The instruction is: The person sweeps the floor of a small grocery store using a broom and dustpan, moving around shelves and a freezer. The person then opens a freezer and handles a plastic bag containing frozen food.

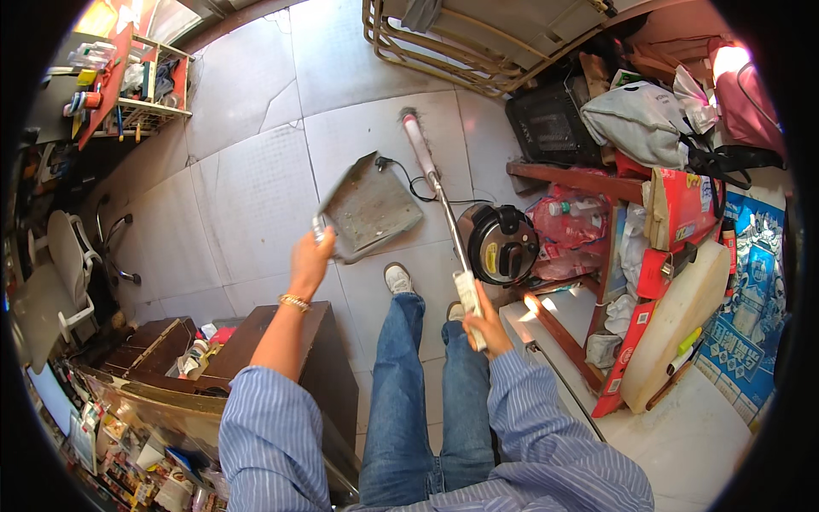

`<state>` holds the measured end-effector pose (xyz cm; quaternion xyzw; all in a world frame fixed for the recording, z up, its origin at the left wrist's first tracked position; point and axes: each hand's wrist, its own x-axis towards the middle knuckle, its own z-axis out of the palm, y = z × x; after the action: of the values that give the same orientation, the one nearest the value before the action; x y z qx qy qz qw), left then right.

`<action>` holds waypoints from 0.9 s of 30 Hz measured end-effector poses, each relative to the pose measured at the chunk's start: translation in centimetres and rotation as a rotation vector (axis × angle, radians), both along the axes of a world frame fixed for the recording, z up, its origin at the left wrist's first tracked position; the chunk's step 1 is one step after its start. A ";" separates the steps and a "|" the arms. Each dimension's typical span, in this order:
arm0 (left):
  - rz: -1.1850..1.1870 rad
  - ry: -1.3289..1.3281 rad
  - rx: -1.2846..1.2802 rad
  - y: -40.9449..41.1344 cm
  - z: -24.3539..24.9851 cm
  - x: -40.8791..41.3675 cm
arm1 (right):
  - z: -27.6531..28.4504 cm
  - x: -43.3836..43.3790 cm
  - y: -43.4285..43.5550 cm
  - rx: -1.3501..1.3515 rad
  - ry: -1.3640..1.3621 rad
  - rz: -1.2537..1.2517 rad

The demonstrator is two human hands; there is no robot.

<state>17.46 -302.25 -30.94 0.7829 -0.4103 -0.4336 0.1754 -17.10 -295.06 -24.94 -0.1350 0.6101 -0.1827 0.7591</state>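
Observation:
My left hand [311, 261] is closed around the metal handle of a grey dustpan [371, 208], whose pan bears dust and small bits of debris. In my right hand [489, 323] is the pale grip of a broom [448, 208] with a shiny metal shaft. The broom's pinkish head and dark bristles lie to the right of the pan, over the tiled floor, slightly blurred. A black power plug [382, 164] shows at the pan's far edge, its cord running right towards a round electric pressure cooker [503, 244].
A folded metal-framed bed [486, 38] stands at the far side. Shelves with bags and a red box [683, 208] are on the right. To the left are a swivel chair [70, 269], a dark wooden cabinet [281, 339] and a red-topped rack [109, 89].

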 end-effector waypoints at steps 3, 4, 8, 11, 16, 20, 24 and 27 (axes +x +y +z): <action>0.078 0.082 0.015 2.5 0.1 4.6 | 1.0 -0.7 1.6 0.026 -0.034 0.010; 0.129 0.099 0.041 3.4 0.1 5.9 | 0.4 -1.0 1.8 0.059 -0.069 0.008; 0.127 -0.006 0.037 7.1 0.8 9.5 | -4.3 -2.7 0.7 0.116 -0.008 0.109; 0.115 -0.045 0.054 9.1 1.1 10.9 | -7.3 -4.0 -1.8 0.004 0.117 0.057; 0.242 0.019 -0.005 9.8 0.0 12.6 | -8.8 -5.9 -9.9 -0.034 0.373 -0.088; 0.269 -0.029 -0.017 10.0 -0.7 12.8 | -6.8 -5.2 -10.8 -0.058 0.284 -0.222; 0.284 -0.033 -0.021 10.1 -0.8 12.5 | -4.0 -3.6 -6.3 -0.078 0.200 -0.112; 0.263 -0.039 -0.009 9.9 -0.8 12.4 | -4.0 -2.3 -5.5 -0.012 0.033 -0.064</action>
<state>29.85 -292.33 -31.71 0.8375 -0.3093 -0.3897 0.2261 -19.43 -300.53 -28.93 -0.1233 0.6254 -0.2082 0.7418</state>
